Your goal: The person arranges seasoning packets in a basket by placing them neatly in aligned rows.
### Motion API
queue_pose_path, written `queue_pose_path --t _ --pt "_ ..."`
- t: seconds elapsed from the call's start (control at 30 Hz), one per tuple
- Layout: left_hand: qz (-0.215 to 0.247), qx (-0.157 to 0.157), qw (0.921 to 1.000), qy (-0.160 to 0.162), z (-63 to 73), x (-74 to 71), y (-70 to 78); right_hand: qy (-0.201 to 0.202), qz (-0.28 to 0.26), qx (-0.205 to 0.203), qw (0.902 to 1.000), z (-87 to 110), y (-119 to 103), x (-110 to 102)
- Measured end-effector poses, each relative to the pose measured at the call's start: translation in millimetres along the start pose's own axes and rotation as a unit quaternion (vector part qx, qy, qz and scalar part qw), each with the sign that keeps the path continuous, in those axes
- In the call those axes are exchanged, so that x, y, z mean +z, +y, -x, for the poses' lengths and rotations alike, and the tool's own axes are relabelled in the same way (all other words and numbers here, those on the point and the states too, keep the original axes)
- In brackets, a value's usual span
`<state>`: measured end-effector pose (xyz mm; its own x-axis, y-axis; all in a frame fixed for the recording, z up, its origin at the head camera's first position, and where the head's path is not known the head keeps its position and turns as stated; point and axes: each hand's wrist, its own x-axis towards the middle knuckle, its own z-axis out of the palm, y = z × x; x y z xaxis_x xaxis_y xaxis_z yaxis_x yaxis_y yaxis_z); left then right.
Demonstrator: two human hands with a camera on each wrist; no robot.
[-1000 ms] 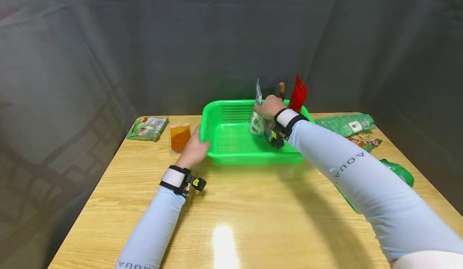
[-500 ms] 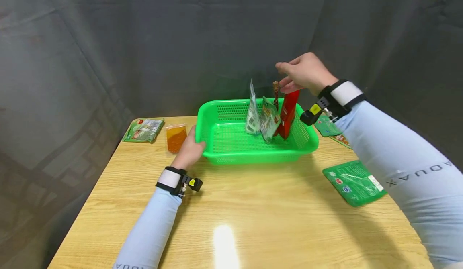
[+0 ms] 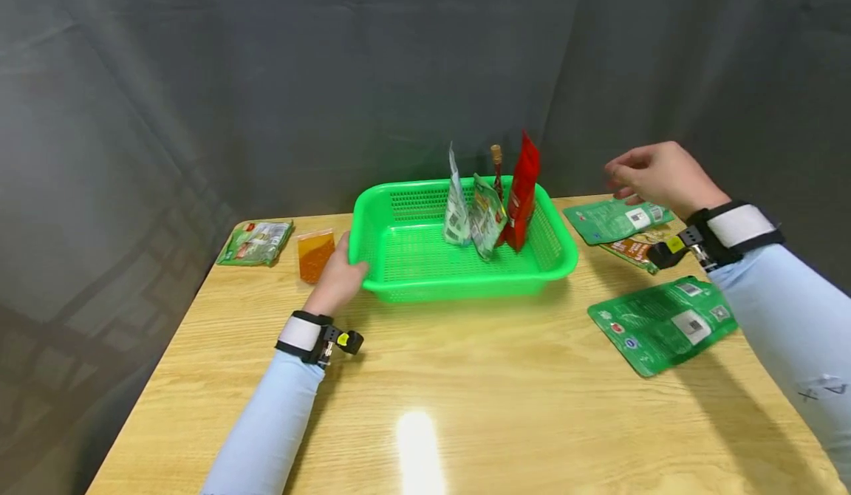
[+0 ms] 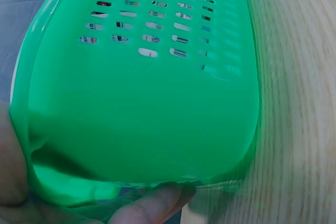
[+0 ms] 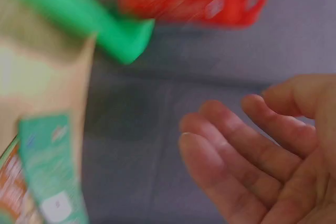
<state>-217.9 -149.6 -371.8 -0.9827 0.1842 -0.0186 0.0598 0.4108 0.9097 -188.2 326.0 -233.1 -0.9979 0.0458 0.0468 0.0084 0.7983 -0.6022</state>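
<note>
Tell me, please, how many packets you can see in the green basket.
3 in the green basket: in the head view, a pale packet on the left, a green packet in the middle and a red packet on the right. Others could be hidden behind these.

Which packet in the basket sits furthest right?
The red packet, the only red one; the pale packet and green packet are to its left.

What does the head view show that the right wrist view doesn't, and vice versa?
Head only: the left hand gripping the green basket by one end, the orange packet beside that hand.
Right wrist only: the right hand seen palm-side, close up.
Both: basket, right hand, red bag, table, and the green packet partly over the brown packet.
</note>
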Motion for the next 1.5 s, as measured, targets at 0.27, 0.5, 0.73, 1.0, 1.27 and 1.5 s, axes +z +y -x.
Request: queue_pose_path --t 0.27,0.5,0.73,1.0,1.27,1.5 --pt "-0.009 0.004 1.0000 0.001 8.0 -9.6 0.0 -0.073 0.148 -0.050 0.9851 35.9 71.5 8.0" --pt "-0.006 0.009 0.9999 0.003 12.5 -17.1 -1.3 -0.158 0.247 -0.154 0.9434 70.3 112.5 25.4" --pt "0.019 0.008 0.9998 0.005 15.4 -24.2 -6.9 -0.228 0.257 -0.178 0.9219 72.5 117.7 48.5" --pt "0.029 0.008 0.9995 0.006 16.7 -24.9 -11.2 -0.269 0.316 -0.141 0.8988 54.4 104.8 54.7" --pt "0.024 0.011 0.9996 0.005 15.5 -24.7 -11.8 -0.349 0.236 -0.102 0.9011 43.8 103.7 46.2" --pt "0.024 0.016 0.9996 0.005 15.0 -26.3 -12.9 -0.395 0.154 -0.058 0.9040 41.8 99.3 36.7"
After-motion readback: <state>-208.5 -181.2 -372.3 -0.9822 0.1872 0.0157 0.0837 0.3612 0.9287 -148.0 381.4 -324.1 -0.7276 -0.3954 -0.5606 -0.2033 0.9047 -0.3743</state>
